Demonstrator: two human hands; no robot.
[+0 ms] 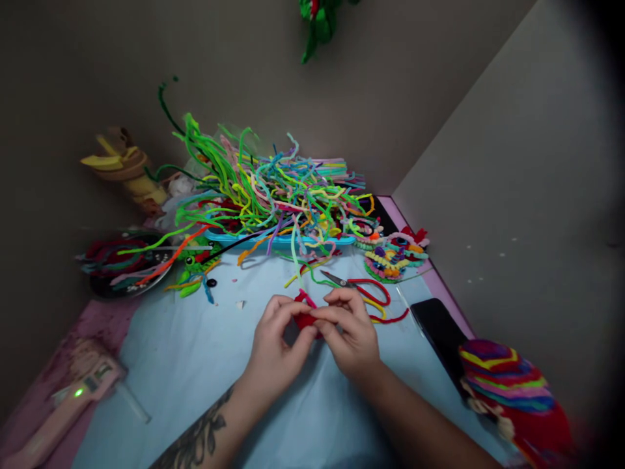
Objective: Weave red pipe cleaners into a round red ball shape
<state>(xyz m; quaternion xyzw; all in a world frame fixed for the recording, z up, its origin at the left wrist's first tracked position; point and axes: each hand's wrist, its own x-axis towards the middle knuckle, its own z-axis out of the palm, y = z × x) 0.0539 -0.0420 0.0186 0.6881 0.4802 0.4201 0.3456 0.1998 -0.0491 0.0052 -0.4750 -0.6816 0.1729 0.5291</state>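
Forearms reach in from the near edge over a pale blue table cover [195,365], and both hands meet at the middle of it. Far behind them, a big tangle of pipe cleaners [273,189] spills from a blue tray. At the near right sits a striped, many-coloured pipe-cleaner piece [508,384], with a dark phone [439,332] just beyond it. A pink glue gun [73,397] lies near left, its green light on. A coiled, multicoloured craft figure [395,254] rests far right, and red-handled scissors [361,286] lie just beyond the hands.

Left hand [278,345] and right hand [349,332] are both closed, fingertips pinching a small red pipe-cleaner piece [306,319] between them, held just above the cover. Judging by the pinch, bending goes best with the fingertips close together on the wire, so each turn stays tight and even.

No brand, label or writing is readable.
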